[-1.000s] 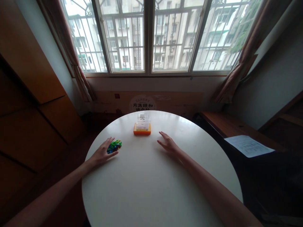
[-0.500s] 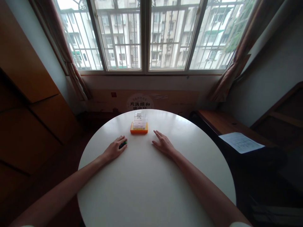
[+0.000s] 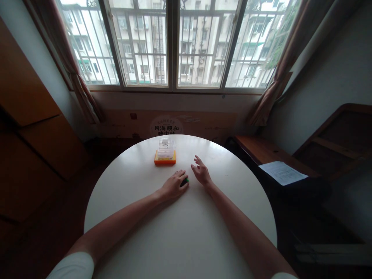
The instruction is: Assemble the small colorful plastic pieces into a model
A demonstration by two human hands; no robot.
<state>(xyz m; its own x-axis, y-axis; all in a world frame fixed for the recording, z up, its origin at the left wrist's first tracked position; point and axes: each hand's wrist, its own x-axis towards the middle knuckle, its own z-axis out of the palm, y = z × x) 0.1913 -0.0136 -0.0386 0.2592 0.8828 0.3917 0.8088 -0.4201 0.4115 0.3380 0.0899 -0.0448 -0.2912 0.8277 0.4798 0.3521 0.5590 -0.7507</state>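
Observation:
My left hand (image 3: 174, 185) lies curled over a small green and blue toy (image 3: 186, 181) on the round white table (image 3: 139, 217); only a sliver of the toy shows at my fingertips. My right hand (image 3: 201, 173) hovers just to the right of it, fingers spread and holding nothing. An orange tray (image 3: 165, 161) carrying clear plastic boxes (image 3: 166, 148) stands a little beyond both hands, toward the far edge of the table.
A window with metal bars and curtains fills the wall behind the table. A wooden bench at the right carries a sheet of paper (image 3: 282, 172). Wooden cabinets stand on the left, and a cardboard panel leans under the window sill.
My left hand has slid the toy rightward across the table to the middle, close to my right hand. My right hand has lifted slightly. The view has shifted.

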